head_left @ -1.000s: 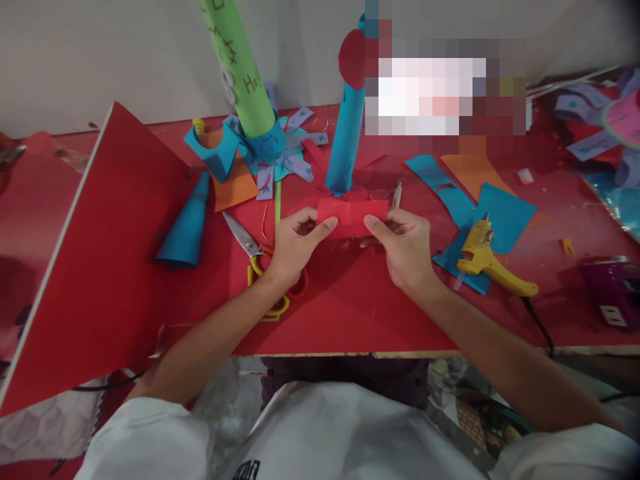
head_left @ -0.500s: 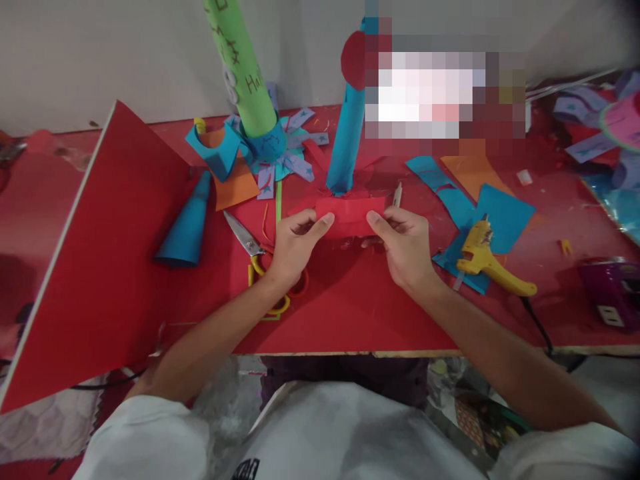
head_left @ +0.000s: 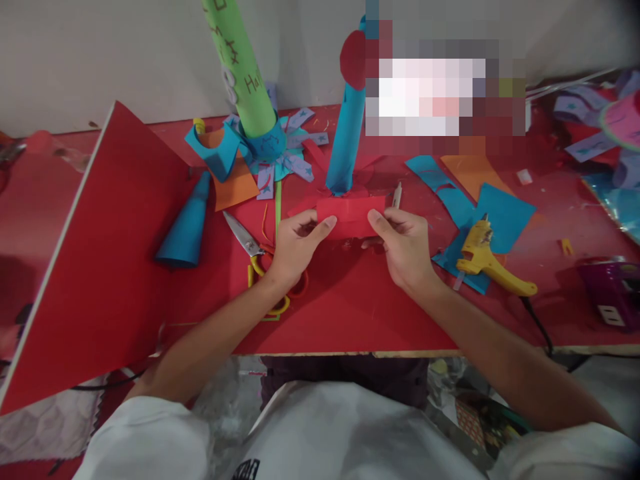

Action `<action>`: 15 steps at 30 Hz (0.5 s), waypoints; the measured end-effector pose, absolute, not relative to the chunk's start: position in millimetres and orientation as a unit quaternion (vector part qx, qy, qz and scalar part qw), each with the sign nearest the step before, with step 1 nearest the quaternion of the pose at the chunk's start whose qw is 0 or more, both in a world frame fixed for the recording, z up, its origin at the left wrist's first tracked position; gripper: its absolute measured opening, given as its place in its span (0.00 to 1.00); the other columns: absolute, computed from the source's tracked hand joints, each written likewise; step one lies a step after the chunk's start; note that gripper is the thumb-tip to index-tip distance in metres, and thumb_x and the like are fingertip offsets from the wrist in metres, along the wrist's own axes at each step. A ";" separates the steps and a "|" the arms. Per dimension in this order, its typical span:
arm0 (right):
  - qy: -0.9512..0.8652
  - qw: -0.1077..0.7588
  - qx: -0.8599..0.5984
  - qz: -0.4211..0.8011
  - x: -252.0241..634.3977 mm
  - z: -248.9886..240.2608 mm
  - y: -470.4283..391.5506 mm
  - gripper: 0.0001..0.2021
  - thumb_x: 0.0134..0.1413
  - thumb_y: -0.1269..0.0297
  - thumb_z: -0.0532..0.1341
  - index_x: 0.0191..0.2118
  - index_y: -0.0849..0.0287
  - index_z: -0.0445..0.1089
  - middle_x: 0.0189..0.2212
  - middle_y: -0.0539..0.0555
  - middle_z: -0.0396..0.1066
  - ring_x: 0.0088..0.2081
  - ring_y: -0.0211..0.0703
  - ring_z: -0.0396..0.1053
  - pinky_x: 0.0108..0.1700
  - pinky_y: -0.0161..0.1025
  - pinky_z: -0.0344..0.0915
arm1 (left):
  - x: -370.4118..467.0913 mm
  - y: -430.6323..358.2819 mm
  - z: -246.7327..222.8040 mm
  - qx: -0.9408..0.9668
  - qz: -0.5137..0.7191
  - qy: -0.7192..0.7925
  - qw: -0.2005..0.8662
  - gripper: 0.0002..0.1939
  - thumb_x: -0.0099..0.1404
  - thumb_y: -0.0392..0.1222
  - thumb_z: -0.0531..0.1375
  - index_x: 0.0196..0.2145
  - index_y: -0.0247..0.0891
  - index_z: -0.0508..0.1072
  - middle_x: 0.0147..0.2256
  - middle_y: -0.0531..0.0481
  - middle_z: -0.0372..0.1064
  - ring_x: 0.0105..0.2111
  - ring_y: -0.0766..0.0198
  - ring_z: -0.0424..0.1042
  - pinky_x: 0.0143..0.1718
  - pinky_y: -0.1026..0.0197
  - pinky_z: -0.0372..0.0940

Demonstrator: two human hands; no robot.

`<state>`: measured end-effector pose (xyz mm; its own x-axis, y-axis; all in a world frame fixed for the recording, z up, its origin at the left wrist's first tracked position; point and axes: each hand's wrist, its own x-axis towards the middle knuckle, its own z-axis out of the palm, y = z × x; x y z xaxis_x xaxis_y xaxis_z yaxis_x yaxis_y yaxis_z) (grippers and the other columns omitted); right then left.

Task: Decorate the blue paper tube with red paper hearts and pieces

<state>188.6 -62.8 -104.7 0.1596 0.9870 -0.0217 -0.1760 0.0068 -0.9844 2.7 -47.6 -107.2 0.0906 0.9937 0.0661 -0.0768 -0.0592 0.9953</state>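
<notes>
Between my two hands is a strip of red paper [head_left: 351, 212], held level above the red table. My left hand [head_left: 299, 241] pinches its left end, thumb on top and fingers curled beneath. At the other end, my right hand [head_left: 406, 243] grips it the same way. Just behind the strip stands a blue paper tube [head_left: 346, 140] with a red paper disc [head_left: 353, 61] near its top. Scissors [head_left: 246, 237] with yellow and red handles lie beside and partly under my left forearm. A cutter knife [head_left: 397, 195] rests beyond my right hand.
A yellow glue gun [head_left: 485, 260] lies on blue paper pieces [head_left: 505, 207] at right, its cord running over the table edge. A purple box with sockets [head_left: 610, 293] sits farther right. At left are a blue cone [head_left: 186, 230], an upright red board [head_left: 107, 267] and a green tube [head_left: 245, 73].
Almost nothing differs. My left thumb has slid slightly to the right along the red paper strip, and both hands still hold it in the same place.
</notes>
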 end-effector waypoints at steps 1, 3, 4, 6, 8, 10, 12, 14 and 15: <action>-0.412 0.579 -0.496 0.500 188.7 -104.9 -63.0 0.22 0.49 0.41 0.76 0.25 0.55 0.75 0.22 0.46 0.68 0.23 0.35 0.68 0.25 0.34 0.76 | 2.5 -47.7 -107.4 0.524 0.510 0.441 0.521 0.28 0.62 0.60 0.72 0.23 0.38 0.66 0.25 0.57 0.55 0.27 0.69 0.53 0.30 0.62 0.52; -0.421 0.576 -0.503 0.487 189.1 -105.3 -63.6 0.23 0.50 0.41 0.76 0.24 0.55 0.74 0.21 0.46 0.68 0.23 0.35 0.68 0.24 0.34 0.74 | 1.6 -47.7 -107.2 0.537 0.510 0.445 0.502 0.28 0.64 0.59 0.71 0.23 0.38 0.65 0.25 0.57 0.53 0.26 0.69 0.52 0.30 0.61 0.51; -0.429 0.574 -0.508 0.478 189.3 -105.5 -63.9 0.23 0.51 0.41 0.75 0.24 0.55 0.74 0.21 0.46 0.68 0.22 0.35 0.68 0.24 0.34 0.73 | 1.0 -47.7 -106.9 0.548 0.509 0.450 0.488 0.28 0.65 0.59 0.71 0.23 0.38 0.63 0.25 0.57 0.52 0.26 0.69 0.52 0.30 0.61 0.50; -0.449 0.566 -0.517 0.459 189.6 -105.5 -64.6 0.24 0.53 0.41 0.74 0.23 0.55 0.72 0.20 0.47 0.67 0.22 0.36 0.67 0.23 0.34 0.71 | -0.5 -47.6 -105.8 0.574 0.504 0.459 0.453 0.29 0.66 0.59 0.70 0.23 0.39 0.61 0.24 0.57 0.50 0.26 0.69 0.51 0.29 0.60 0.50; -0.463 0.560 -0.524 0.444 189.9 -105.4 -65.1 0.25 0.54 0.41 0.73 0.22 0.55 0.71 0.19 0.47 0.67 0.21 0.36 0.67 0.22 0.35 0.69 | -2.1 -47.6 -104.1 0.596 0.498 0.469 0.420 0.29 0.67 0.59 0.69 0.23 0.39 0.60 0.24 0.57 0.49 0.26 0.68 0.51 0.30 0.59 0.50; -0.469 0.561 -0.527 0.433 190.0 -105.4 -65.7 0.26 0.55 0.41 0.73 0.21 0.55 0.70 0.19 0.47 0.66 0.20 0.36 0.66 0.21 0.35 0.67 | -3.3 -47.8 -102.3 0.612 0.494 0.477 0.392 0.29 0.68 0.59 0.68 0.23 0.39 0.59 0.23 0.57 0.50 0.26 0.68 0.51 0.30 0.59 0.51; -0.473 0.564 -0.530 0.421 190.3 -105.6 -66.1 0.26 0.56 0.42 0.72 0.20 0.55 0.69 0.18 0.47 0.65 0.21 0.35 0.65 0.22 0.35 0.66 | -4.2 -48.2 -100.7 0.624 0.493 0.479 0.372 0.28 0.69 0.57 0.68 0.23 0.39 0.60 0.24 0.57 0.51 0.27 0.68 0.52 0.31 0.58 0.51; -0.475 0.565 -0.531 0.417 191.0 -106.2 -66.1 0.25 0.57 0.43 0.72 0.20 0.55 0.69 0.18 0.46 0.64 0.21 0.35 0.65 0.22 0.35 0.66 | -4.9 -48.5 -99.6 0.631 0.497 0.472 0.363 0.27 0.70 0.54 0.68 0.23 0.39 0.61 0.24 0.57 0.52 0.27 0.67 0.53 0.32 0.58 0.52; -0.472 0.567 -0.528 0.420 191.4 -106.6 -65.8 0.25 0.56 0.43 0.72 0.21 0.55 0.69 0.19 0.46 0.64 0.21 0.35 0.64 0.22 0.35 0.66 | -5.3 -48.5 -99.3 0.633 0.501 0.465 0.364 0.26 0.70 0.53 0.68 0.23 0.39 0.62 0.24 0.57 0.53 0.28 0.67 0.54 0.32 0.58 0.52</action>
<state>191.4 -65.8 -106.6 0.2006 0.9754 0.0914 0.0232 0.0885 -0.9958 -5.3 -48.5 -99.3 0.0662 0.9531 0.2953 0.2239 -0.3026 0.9265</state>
